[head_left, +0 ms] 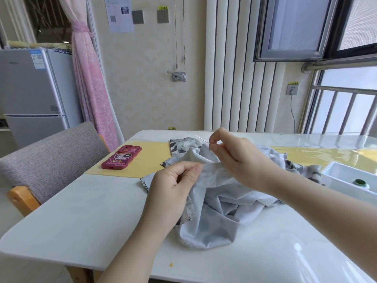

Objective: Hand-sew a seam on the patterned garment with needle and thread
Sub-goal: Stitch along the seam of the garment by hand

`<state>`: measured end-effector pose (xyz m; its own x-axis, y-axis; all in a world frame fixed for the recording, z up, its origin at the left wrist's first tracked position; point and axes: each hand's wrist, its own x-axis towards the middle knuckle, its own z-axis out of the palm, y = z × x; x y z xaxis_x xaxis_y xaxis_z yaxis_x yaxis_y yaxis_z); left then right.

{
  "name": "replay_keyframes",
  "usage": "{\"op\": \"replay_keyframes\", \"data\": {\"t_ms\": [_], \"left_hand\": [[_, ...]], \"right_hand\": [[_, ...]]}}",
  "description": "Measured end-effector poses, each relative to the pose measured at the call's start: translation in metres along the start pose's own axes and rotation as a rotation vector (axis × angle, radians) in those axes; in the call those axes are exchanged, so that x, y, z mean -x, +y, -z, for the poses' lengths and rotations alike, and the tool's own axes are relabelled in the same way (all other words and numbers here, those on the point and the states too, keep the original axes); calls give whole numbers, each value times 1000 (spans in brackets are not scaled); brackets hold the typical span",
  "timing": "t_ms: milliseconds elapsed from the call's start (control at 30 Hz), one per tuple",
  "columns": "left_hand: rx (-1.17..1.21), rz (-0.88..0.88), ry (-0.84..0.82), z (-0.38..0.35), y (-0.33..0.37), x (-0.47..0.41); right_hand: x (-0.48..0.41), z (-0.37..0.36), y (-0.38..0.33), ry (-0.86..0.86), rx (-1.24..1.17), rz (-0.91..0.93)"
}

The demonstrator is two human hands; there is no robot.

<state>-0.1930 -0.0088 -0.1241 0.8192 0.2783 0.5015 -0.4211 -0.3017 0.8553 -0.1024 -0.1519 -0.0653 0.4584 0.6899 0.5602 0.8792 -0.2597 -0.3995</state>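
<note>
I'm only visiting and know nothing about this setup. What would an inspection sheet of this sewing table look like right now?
Surface: white glossy table with a yellow mat.
Job's things: grey patterned garment bunched mid-table; needle above it; thread too fine to make out.
Clutter: pink phone on the mat, at left; white tray at right, holding a green round thing.
Grips: left hand pinches a fold of the garment; right hand pinches the needle.
Cables: grey cable hanging from a wall socket, at right.
Surroundings: grey chair, fridge, pink curtain, window.
</note>
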Motion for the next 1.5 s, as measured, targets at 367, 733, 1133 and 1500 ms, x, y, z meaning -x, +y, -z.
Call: {"op": "replay_keyframes", "data": {"t_ms": [367,733,1133,1500], "left_hand": [[-169,6,-27,7,-4,7],[-114,50,-29,7,-6,3],[-113,60,-28,7,-4,3],[-32,127,-111,8,-8,0]], "right_hand": [[6,18,8,-242,128,-120],[-3,32,4,-387,248,-129],[-6,33,3,-434,292,-130],[-7,30,0,-427,229,-120]]}}
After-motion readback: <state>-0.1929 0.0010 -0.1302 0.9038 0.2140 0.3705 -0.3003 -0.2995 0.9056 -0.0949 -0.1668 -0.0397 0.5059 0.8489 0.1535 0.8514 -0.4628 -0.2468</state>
